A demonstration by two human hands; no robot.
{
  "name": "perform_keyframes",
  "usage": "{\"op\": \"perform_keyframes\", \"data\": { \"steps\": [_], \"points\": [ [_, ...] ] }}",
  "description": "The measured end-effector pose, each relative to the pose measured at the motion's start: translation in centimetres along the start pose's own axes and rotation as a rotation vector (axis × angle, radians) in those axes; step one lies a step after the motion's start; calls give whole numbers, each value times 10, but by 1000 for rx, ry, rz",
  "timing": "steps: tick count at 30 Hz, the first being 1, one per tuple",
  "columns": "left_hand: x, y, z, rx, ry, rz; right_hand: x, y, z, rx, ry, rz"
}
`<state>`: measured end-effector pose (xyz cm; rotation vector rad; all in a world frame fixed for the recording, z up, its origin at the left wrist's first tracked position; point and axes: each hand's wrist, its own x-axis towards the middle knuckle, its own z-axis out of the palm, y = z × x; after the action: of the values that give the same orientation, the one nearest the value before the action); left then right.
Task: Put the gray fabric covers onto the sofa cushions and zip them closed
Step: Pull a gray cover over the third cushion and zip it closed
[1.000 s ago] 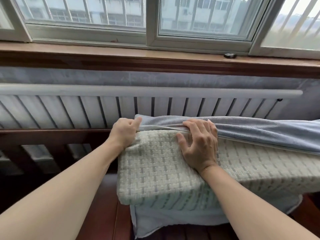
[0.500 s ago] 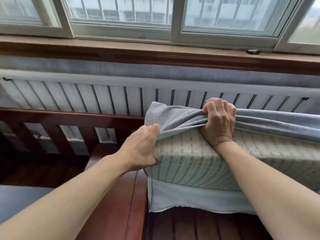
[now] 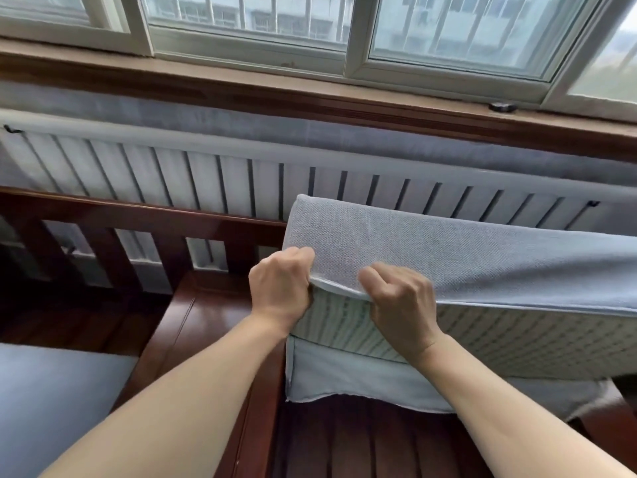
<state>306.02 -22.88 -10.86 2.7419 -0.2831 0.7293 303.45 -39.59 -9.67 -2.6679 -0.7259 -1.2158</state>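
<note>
Centre frame: left hand (image 3: 281, 293) and right hand (image 3: 400, 301) side by side, both gripping gray cover (image 3: 431, 260) hem, dragging it over woven cushion (image 3: 499, 336) corner; likely seating corner before zipping.

2 hands (image 3: 281, 291), 1 cover (image 3: 431, 263), seemingly 1 cushion (image 3: 499, 336).
</note>
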Motion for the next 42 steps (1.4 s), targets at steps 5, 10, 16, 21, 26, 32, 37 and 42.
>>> {"op": "perform_keyframes", "data": {
  "steps": [5, 10, 16, 21, 26, 32, 37, 42],
  "points": [
    [-2, -5, -12, 86, -23, 135, 1, 6, 3, -110, 12, -25],
    [4, 6, -13, 57, -74, 333, -12, 29, -10, -176, -48, -21],
    [20, 68, 2, 52, -292, 420, -42, 95, -51, -393, -121, 212],
    [30, 128, 25, 71, -367, 490, -72, 148, -87, -534, -136, 344],
    [35, 206, 45, 52, -391, 532, -102, 210, -107, -635, -150, 443],
    [32, 308, 71, 90, -372, 417, -133, 289, -134, -629, -167, 469],
    [35, 345, 85, 81, -262, 310, -168, 301, -149, -359, -118, 267],
    [34, 359, 87, 113, -240, 352, -163, 319, -154, -301, -42, 183]
  ]
}}
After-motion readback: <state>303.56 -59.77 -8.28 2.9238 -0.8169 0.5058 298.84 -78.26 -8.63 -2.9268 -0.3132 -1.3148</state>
